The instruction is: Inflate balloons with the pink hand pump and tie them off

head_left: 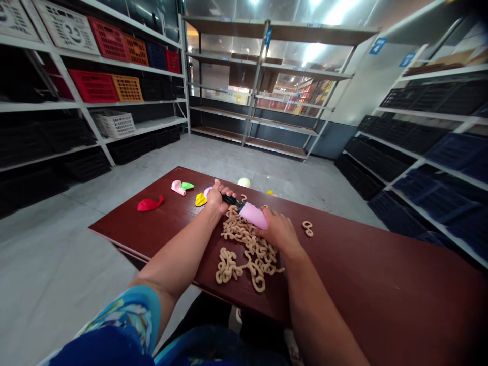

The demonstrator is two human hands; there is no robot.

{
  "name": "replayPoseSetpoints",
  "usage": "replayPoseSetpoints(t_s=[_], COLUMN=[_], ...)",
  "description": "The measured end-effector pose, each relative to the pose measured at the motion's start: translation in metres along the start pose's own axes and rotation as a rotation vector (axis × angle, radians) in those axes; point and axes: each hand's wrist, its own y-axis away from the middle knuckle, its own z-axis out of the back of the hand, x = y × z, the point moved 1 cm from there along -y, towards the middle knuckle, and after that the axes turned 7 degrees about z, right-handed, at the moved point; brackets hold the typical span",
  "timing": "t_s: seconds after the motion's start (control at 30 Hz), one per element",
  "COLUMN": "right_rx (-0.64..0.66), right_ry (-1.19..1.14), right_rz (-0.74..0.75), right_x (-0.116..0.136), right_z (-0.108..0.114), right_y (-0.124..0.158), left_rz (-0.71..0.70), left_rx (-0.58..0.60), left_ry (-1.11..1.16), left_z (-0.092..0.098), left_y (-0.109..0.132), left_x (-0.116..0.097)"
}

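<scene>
Both my hands are on a lilac balloon pump with a black collar, held tilted above the table. My left hand is closed around its black part, and a lilac bit shows beyond the fist. My right hand grips the rounded lower end of the lilac body; some of its fingers are hidden. Under the pump lies a heap of tan curly, tube-like pieces. Left of my left hand are a limp yellow balloon, a green balloon, a pink balloon and a red balloon.
A dark red-brown table stands before me. One tan curl lies apart on the right. Beyond the far edge shows a pale round thing. Shelves with crates line the left, more dark crates the right, and a rack the back.
</scene>
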Motion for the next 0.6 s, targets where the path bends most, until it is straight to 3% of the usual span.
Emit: replayPoseSetpoints(t_s=[0.17, 0.37, 0.5, 0.6], right_rx=[0.014, -0.091, -0.162, -0.197], right_ry=[0.016, 0.155, 0.131, 0.134], right_rz=[-0.086, -0.217, -0.360, -0.371], right_x=[-0.011, -0.032, -0.040, -0.040], right_z=[0.000, 0.003, 0.001, -0.002], right_y=[0.000, 0.001, 0.002, 0.001], left_rz=[-0.135, -0.289, -0.304, -0.286], left_rx=[0.000, -0.058, -0.064, -0.054], left_ry=[-0.020, -0.003, 0.013, 0.060], left_z=[-0.005, -0.005, -0.003, -0.001], left_y=[0.003, 0.005, 0.005, 0.003], left_x=[-0.018, -0.039, -0.032, -0.019])
